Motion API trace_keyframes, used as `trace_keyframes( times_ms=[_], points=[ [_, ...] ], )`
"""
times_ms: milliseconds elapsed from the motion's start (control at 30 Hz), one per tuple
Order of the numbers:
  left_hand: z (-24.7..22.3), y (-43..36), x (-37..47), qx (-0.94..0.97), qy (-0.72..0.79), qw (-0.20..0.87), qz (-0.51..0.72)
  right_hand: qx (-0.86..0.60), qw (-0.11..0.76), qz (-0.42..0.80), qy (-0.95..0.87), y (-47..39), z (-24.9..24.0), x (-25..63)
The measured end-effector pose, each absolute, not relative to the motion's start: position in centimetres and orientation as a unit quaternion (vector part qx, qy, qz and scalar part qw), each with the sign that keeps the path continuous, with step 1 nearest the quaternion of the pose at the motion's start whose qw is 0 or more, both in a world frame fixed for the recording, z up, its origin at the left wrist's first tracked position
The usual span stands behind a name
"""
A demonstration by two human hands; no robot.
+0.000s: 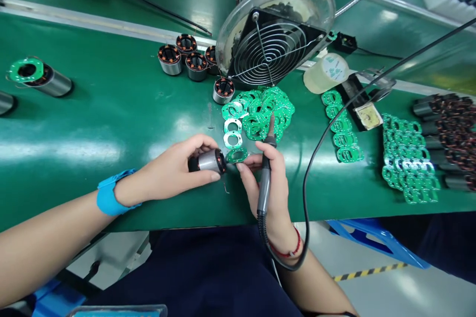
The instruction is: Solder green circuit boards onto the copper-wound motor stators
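- Far left, a metal-cased stator is seen tilted, a green ring board set at its end.
- Left of centre, on the far side, loose wound stators are clustered.
- Nearer, one wound stator is gripped between thumb and fingers of the left hand. Its long axis is laid roughly left to right, copper-wound end turned right; a thin wire lead hangs on the near side.
- Just right of that end, a ring-shaped circuit board is found at the right fingertips, the right hand being nearer to it; whether pinched or merely touched cannot be told.
- A soldering iron is held in the right hand, tip pointed far, over the near part of a heaped pile of green boards.
- Behind the pile, a fume-extractor fan is mounted.
- Farther right, a tape roll, a strip of boards, board panels and more stators are laid out.
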State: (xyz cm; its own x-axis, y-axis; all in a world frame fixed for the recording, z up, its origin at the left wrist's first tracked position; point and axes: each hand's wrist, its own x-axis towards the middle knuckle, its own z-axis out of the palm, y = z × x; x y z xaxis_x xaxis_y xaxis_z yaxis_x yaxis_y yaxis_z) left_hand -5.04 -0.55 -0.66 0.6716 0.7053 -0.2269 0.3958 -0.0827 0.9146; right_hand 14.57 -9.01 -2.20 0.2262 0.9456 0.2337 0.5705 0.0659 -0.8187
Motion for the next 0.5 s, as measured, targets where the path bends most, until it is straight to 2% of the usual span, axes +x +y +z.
trace_keyframes(
  times_ms=[100, 167, 300, 500],
  points=[
    [-0.9, -0.8, -4.9, 0.689, 0.328, 0.629, 0.151, -0.637, 0.493, 0.229, -0.547, -8.6, -2.0, 13.7],
    [-1.0, -0.8, -4.9, 0.699, 0.319, 0.624, 0.142, -0.627, 0.516, 0.257, -0.524, -8.3, -1.9, 13.4],
    [-0.3, -0.3, -5.2, 0.785, 0.331, 0.514, 0.101, -0.608, 0.531, 0.307, -0.503, -7.7, -2.3, 13.3],
    [0.5, 0.3, -5.5, 0.825, 0.351, 0.414, 0.154, -0.619, 0.53, 0.329, -0.477, -7.5, -2.6, 13.3]
  ],
)
